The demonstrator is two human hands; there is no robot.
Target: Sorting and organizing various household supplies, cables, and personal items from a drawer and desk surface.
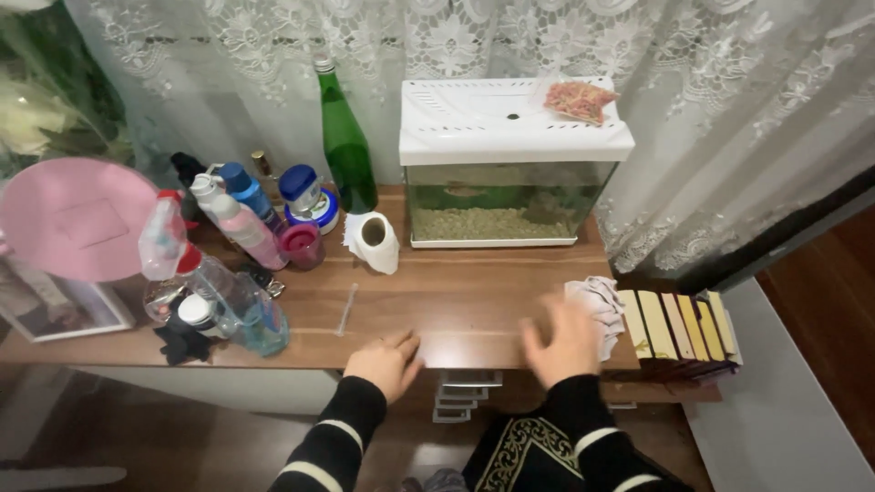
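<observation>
My left hand [386, 361] rests flat on the front edge of a brown wooden table [456, 301], fingers loosely spread, holding nothing. My right hand [563, 341] hovers blurred over the table's right end with fingers apart, just beside a crumpled pale cloth [597, 305] that it may be touching. Both sleeves are black with white stripes. A thin clear stick [345, 310] lies on the wood left of my left hand.
A small fish tank [510, 173] with a white lid stands at the back, a green bottle [344, 137] and white vase [375, 241] beside it. Spray bottles and jars [228, 264] crowd the left. A row of coloured blocks [679, 328] sits at right. Lace curtains hang behind.
</observation>
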